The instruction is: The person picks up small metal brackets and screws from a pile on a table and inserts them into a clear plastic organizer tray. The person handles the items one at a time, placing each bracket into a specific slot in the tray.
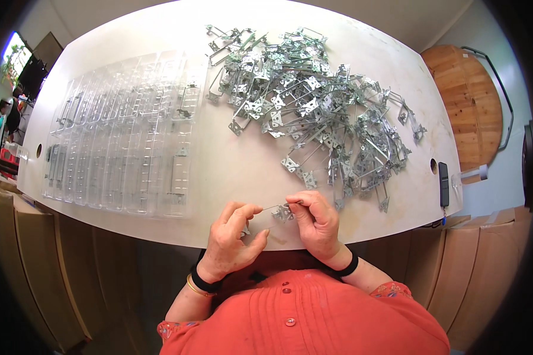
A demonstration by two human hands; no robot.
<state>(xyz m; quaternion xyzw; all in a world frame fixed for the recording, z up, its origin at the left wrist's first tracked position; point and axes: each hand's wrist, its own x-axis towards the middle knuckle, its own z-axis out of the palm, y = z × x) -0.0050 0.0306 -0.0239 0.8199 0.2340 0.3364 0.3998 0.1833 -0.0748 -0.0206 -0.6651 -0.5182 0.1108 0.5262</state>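
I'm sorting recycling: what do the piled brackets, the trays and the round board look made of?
Brackets: likely metal, perhaps plated steel, from the silvery glints.
Trays: probably clear plastic, glossy and see-through.
Round board: seemingly wood, with brown plank-like grain and knots; varnish unclear.

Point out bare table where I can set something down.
The table is bare between the clear trays and the metal bracket pile, and at right between the pile and the black device. Crowded: the pile and tray area.
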